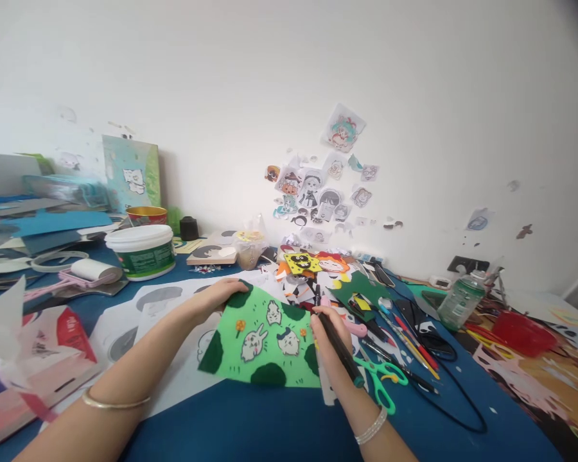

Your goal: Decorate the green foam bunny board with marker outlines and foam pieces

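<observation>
A light green sheet (270, 327) with dark green patches, small orange flowers and several white cartoon animal cutouts is tilted up above the table. My left hand (224, 295) grips its upper left corner, thumb hidden behind my fingers or the sheet. At the right edge, my right hand (331, 330) is closed around a dark marker (340, 350), whose green-tipped end points down toward my wrist. The fingers of that hand also lie against the sheet's right edge. White paper sheets (173, 378) with grey printed shapes lie under and left of the green sheet.
Green-handled scissors (383, 378), several pens (417, 346) and a black cable (467, 404) lie right of my right hand. A white-lidded tub (142, 250) stands at the back left. Farther right are a clear bottle (462, 298) and a red bowl (523, 333). Paper scraps cover the back middle.
</observation>
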A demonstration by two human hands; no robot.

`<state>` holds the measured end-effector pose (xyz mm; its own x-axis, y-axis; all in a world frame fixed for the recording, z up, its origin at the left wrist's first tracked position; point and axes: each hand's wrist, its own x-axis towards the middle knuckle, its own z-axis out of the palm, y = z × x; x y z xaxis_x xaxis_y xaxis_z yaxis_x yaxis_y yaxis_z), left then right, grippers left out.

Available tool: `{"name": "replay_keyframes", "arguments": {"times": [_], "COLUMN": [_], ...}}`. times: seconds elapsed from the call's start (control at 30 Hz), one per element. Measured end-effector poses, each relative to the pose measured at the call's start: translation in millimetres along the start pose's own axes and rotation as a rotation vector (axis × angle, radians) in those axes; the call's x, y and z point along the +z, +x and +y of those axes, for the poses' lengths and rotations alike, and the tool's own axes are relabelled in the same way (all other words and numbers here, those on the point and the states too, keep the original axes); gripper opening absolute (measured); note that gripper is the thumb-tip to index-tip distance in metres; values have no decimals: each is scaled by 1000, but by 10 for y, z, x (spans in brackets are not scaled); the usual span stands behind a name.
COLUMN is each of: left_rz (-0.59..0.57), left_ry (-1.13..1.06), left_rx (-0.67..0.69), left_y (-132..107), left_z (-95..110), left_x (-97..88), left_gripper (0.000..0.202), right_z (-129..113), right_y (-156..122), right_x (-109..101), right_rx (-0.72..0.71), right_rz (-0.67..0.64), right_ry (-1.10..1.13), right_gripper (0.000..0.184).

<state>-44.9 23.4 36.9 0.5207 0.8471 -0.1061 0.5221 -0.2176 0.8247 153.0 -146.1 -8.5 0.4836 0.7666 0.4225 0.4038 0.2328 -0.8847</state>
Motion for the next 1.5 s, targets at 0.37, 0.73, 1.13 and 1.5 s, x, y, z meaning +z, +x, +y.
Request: {"name": "replay_keyframes", "arguments": {"times": [0.37, 0.73, 1.13, 1.5], "left_rz": [-489, -263, -374, -429], "left_ry": [233, -39, 601, 672], "left_rx": [51, 69, 52, 98], "left_y": [-160, -173, -372, -282], "left_z": [58, 91, 96, 58], "left_x": [143, -35, 240, 237], "left_gripper": [26, 32, 45, 45], "right_z": [-275, -227, -120, 31], "right_y": [42, 89, 48, 91], "right_x": [64, 78, 279, 498], "right_rx": [-124, -129, -20, -93], "right_rz": [-127, -83, -481, -585], "right_ry": [-72, -1, 135, -51], "right_gripper": [20, 19, 10, 22]}}
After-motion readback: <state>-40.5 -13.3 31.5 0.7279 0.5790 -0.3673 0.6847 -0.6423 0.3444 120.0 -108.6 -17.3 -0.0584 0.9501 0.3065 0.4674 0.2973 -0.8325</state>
